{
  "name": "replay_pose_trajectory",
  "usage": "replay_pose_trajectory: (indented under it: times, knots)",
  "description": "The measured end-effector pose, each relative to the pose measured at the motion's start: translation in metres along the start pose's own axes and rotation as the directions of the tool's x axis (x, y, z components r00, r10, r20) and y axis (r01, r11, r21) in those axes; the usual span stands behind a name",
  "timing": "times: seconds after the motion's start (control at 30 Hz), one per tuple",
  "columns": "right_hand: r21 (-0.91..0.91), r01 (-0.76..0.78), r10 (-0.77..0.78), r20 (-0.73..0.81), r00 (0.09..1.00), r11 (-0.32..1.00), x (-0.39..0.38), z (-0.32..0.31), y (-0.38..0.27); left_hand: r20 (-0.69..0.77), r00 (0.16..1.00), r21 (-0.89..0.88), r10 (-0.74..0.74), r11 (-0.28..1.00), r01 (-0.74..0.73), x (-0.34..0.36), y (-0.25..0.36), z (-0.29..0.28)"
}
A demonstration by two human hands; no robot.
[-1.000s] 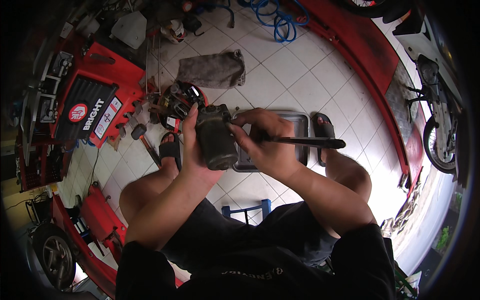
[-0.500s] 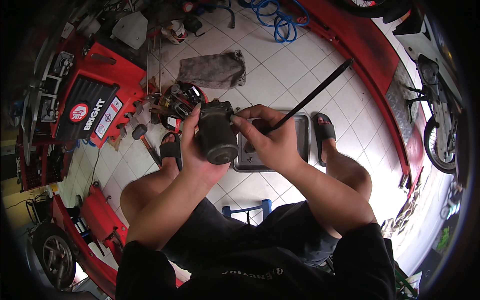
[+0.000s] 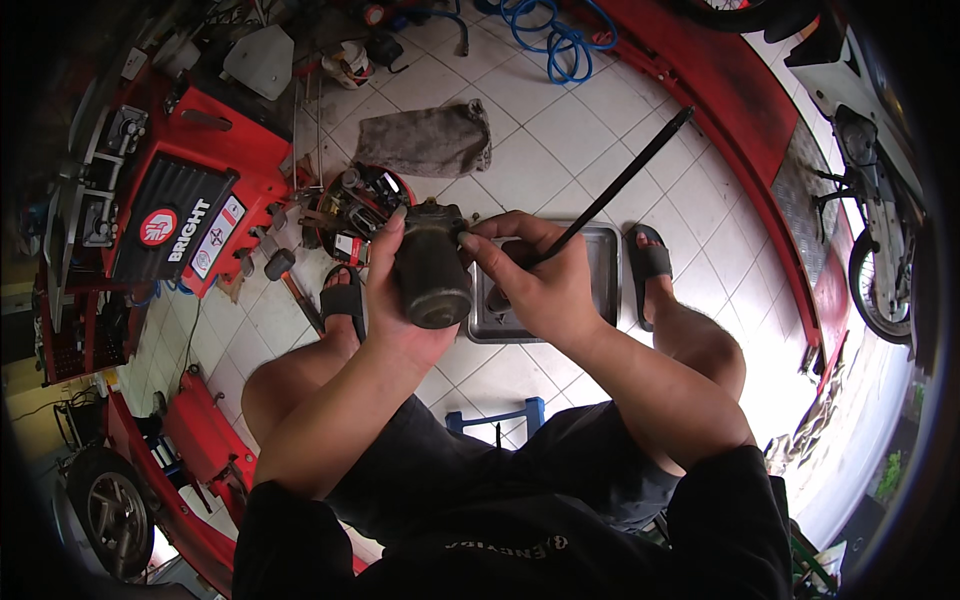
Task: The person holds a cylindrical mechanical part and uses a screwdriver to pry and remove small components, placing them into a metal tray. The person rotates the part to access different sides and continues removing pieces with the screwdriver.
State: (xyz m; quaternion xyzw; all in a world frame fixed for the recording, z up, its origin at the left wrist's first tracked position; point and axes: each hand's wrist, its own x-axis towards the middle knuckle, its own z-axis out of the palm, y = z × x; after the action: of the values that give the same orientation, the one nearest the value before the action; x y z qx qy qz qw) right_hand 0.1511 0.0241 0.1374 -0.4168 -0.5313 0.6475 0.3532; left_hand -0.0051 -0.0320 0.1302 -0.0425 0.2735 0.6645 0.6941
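My left hand is wrapped round a dark, grimy metal cylinder that looks like a small electric motor, its rounded end tilted toward me. Against its right side, near the upper end, my right hand presses thumb and forefinger together; whether a small part sits between them is hidden. A long thin black rod is tucked in that same hand and sticks out up and to the right. Below both hands, a grey metal tray lies on the floor with dark parts in it.
A round container of tools and parts stands beyond my left hand, with a hammer beside it. Farther off lie a grey rag and a coiled blue hose. Red equipment stands left; a red ramp runs along the right.
The black rod's far end has swung slightly up and to the left. The cylinder has shifted a touch left in my left hand; both grips look the same.
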Motion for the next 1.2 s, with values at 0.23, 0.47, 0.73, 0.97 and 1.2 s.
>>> replay_pose_trajectory:
  times: [0.23, 0.47, 0.73, 0.97, 1.2]
  knots:
    - [-0.088, 0.121, -0.123, -0.015, 0.992, 0.989, 0.000, 0.002, 0.004, -0.074, 0.997, 0.023, 0.002, 1.000, 0.000, -0.001, 0.000, 0.002]
    - [-0.173, 0.132, -0.126, 0.045, 0.991, 0.976, 0.002, -0.001, 0.003, -0.104, 0.995, -0.020, 0.015, 1.000, -0.017, -0.001, 0.001, 0.001]
    - [-0.301, 0.243, -0.245, 0.031, 0.969, 0.922, 0.000, 0.001, 0.003, -0.056, 0.998, -0.011, 0.021, 1.000, -0.022, -0.001, -0.001, -0.010]
    - [0.092, -0.253, 0.258, -0.045, 0.965, 0.963, -0.010, 0.006, 0.002, -0.023, 0.990, 0.129, 0.140, 0.982, -0.136, -0.004, -0.012, 0.005]
    - [0.317, -0.258, 0.262, 0.032, 0.965, 0.913, -0.009, -0.002, 0.001, 0.135, 0.974, 0.287, 0.184, 0.933, -0.216, -0.004, -0.009, 0.001]
